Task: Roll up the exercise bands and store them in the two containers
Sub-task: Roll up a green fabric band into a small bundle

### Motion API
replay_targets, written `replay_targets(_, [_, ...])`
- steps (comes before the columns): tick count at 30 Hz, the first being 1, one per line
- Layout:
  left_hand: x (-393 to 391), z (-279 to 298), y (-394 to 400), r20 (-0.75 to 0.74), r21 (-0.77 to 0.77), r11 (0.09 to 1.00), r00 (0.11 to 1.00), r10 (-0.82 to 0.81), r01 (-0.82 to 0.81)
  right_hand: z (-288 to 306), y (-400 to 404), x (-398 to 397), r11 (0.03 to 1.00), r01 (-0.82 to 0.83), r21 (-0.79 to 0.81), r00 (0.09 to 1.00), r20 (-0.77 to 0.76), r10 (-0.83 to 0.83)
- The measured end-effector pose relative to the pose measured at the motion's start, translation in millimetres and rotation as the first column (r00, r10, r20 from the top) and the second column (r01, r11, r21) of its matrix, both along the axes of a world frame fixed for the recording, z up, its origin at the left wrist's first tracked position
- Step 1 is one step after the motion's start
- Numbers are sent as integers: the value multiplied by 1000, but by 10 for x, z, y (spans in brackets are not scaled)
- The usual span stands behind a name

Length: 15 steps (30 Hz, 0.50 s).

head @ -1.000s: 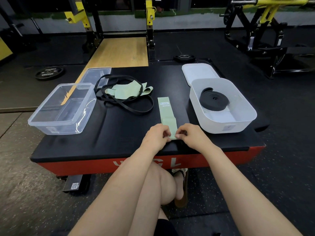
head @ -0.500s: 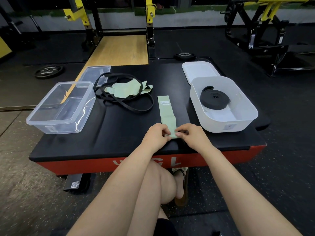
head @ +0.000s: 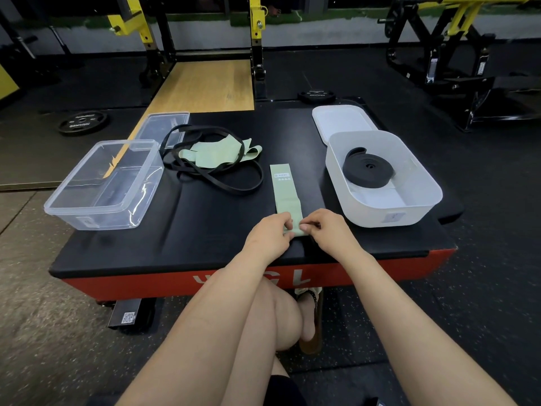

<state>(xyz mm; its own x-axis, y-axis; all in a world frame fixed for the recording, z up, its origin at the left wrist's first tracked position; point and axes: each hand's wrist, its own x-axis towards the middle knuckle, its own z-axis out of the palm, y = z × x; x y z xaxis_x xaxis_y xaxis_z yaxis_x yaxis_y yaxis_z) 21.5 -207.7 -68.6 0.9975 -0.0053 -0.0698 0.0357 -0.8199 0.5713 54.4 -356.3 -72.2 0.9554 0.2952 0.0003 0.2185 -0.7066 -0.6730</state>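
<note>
A flat pale green band (head: 284,191) lies lengthwise on the black platform (head: 205,230). My left hand (head: 270,234) and my right hand (head: 329,230) pinch its near end, which is folded into a small roll. A rolled black band (head: 368,169) sits in the white container (head: 421,206) at the right. An empty clear container (head: 73,212) stands at the left. Between them a loose black band (head: 231,186) lies tangled with another green band (head: 216,155).
A clear lid (head: 164,126) lies behind the clear container and a white lid (head: 341,118) behind the white one. The platform's red front edge (head: 234,284) is near my knee. Weight plates (head: 82,122) and yellow rack frames stand on the floor beyond.
Both hands have stayed at the green band's near end, and the rolled part has crept slightly forward. The view shifted a little.
</note>
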Motion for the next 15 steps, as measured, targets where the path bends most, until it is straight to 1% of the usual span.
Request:
replay_targets(4, [3, 16, -16, 1, 8, 999, 999, 44, -44, -25, 13, -3, 998, 56, 41, 998, 15, -57])
replay_targets(7, [16, 29, -19, 10, 5, 998, 998, 66, -66, -48, 23, -26, 996, 57, 69, 996, 60, -62])
replay_targets(12, [60, 26, -32, 5, -28, 993, 993, 114, -114, -101, 17, -107, 998, -15, 53, 983, 181, 5])
replay_targets(15, [100, 20, -28, -1, -32, 992, 992, 126, -126, -142, -23, -131, 998, -59, 35, 976, 210, 50])
